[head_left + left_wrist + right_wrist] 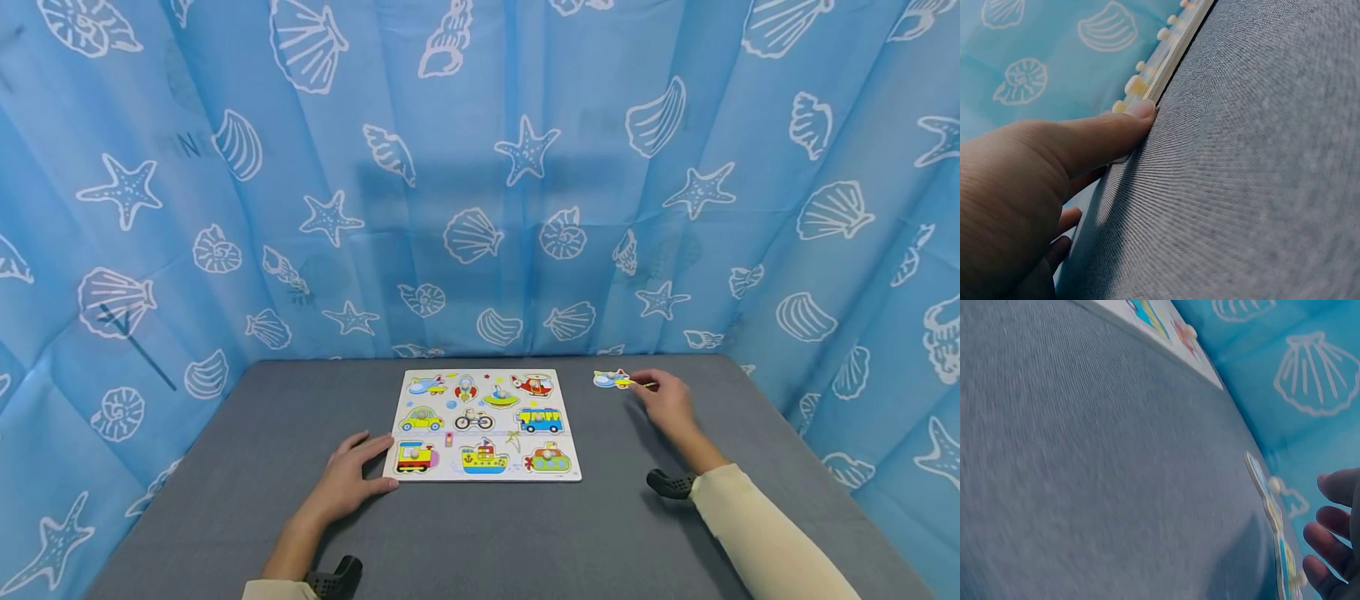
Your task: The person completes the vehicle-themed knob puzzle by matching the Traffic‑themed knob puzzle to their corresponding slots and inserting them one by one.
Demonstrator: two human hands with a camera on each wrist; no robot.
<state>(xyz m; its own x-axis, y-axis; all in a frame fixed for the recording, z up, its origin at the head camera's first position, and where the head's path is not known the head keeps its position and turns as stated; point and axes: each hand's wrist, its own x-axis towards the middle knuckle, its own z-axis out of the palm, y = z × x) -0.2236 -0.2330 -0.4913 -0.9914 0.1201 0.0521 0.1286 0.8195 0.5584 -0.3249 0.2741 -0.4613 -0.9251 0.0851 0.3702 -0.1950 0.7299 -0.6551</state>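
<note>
A white wooden vehicle puzzle board lies on the grey table, with several knobbed pieces on it. My left hand rests at its left side. The thumb touches the board's near left corner, and the index fingertip meets the left edge. To the right of the board lies an airplane puzzle piece. My right hand hovers just right of it, fingers loosely bent. In the right wrist view, a flat piece with a round knob shows left of the fingers, and a second knob sits close to a fingertip.
A blue curtain with white shell and starfish prints hangs behind and beside the grey table. Black wrist devices sit on both forearms.
</note>
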